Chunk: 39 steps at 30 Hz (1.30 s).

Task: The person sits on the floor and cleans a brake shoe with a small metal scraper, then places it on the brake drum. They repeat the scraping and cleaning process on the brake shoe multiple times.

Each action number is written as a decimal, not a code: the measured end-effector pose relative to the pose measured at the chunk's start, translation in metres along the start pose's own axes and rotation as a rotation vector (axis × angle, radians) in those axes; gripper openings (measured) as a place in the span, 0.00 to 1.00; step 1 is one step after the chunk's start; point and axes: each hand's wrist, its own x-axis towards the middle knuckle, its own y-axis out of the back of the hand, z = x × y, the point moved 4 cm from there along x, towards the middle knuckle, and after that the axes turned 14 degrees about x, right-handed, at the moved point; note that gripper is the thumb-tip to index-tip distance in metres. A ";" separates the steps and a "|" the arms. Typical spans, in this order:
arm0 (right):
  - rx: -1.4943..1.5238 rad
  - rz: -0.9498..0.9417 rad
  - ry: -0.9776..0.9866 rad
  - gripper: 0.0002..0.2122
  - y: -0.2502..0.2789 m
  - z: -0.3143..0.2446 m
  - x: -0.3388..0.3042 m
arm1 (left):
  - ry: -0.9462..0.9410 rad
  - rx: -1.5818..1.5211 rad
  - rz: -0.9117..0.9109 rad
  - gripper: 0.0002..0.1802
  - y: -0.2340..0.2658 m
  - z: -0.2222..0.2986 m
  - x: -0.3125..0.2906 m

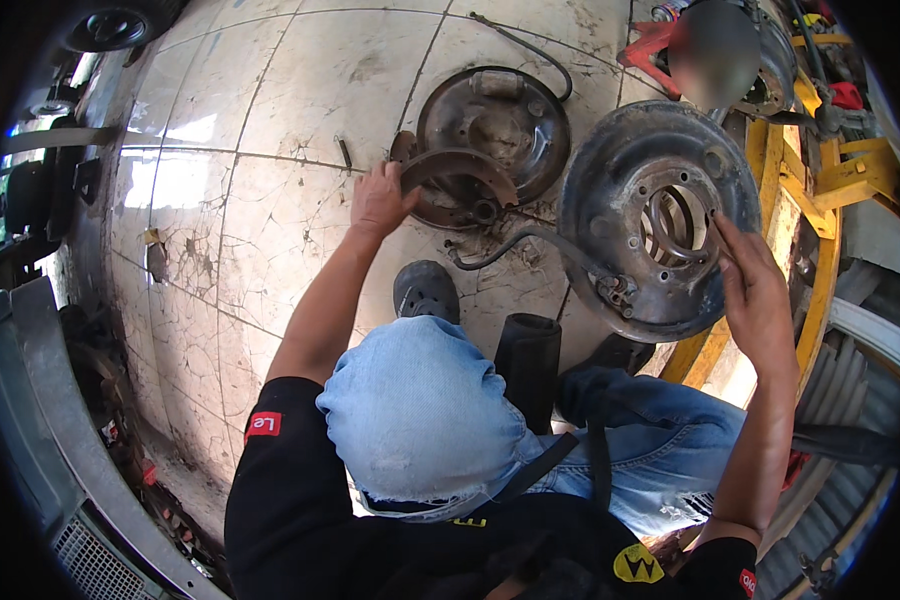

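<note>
My left hand [378, 203] is closed round one end of a curved brown brake shoe [462, 163]. The shoe lies over the near part of a round, dark brake backing plate [540, 125] on the tiled floor. To the right, a larger brake backing plate [595, 165] stands tilted by my leg, with a ring of bolt holes round its central opening. My right hand [755, 275] grips this plate at its right side, fingers reaching to the opening. A curved ring-like part [660, 225] shows through the opening. A black hose [515, 238] runs from the larger plate's lower left.
Another black hose [535, 45] curves beyond the floor plate. A dark cylinder [527, 360] stands between my legs. Yellow metal frames [820, 230] line the right, with a red stand [653, 55] at the back. A small dark pin [344, 152] lies on the tiles.
</note>
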 end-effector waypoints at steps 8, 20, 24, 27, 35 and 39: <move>0.019 -0.003 -0.002 0.20 0.000 0.002 -0.001 | 0.166 -0.176 0.222 0.29 0.040 -0.001 0.007; 0.032 0.001 -0.005 0.20 0.001 0.000 0.000 | 0.105 0.031 0.034 0.27 0.040 -0.002 0.022; 0.043 0.016 0.016 0.21 0.002 -0.003 0.000 | 0.162 -0.060 0.173 0.27 0.044 0.001 0.012; 0.042 -0.006 -0.003 0.21 0.003 -0.005 0.001 | 0.196 0.027 -0.041 0.29 0.024 0.003 0.005; 0.070 0.071 0.061 0.19 0.017 -0.008 -0.009 | 0.175 -0.166 -0.459 0.27 0.041 -0.009 0.009; 0.082 0.075 0.051 0.20 0.030 -0.004 -0.015 | 0.287 -0.396 -0.476 0.29 0.111 -0.015 0.013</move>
